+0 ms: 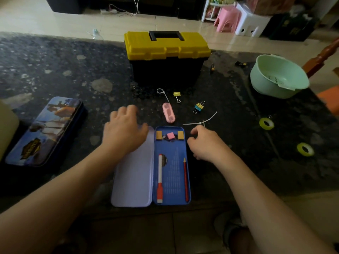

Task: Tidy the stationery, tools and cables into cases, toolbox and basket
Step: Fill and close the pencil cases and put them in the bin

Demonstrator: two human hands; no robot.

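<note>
An open blue pencil case [172,180] lies near the table's front edge, its pale lid [134,176] flat to the left. Inside are a red-and-white marker [160,178], a red pencil [185,178] and small clips and erasers [170,136]. My left hand [124,131] hovers over the lid's far end, fingers spread and holding nothing. My right hand [205,143] sits beside the case's right edge, fingers loosely curled; a white cable tie [200,122] lies just beyond its fingertips. A pink eraser case [169,112], two binder clips [199,106] and another cable tie [162,93] lie beyond.
A shut yellow-lidded black toolbox [167,57] stands at the table's far middle. A green basket [278,76] is at the far right, a closed printed pencil case [45,131] at the left. Two yellow tape rolls [266,123] lie at the right. Small batteries [212,67] sit near the toolbox.
</note>
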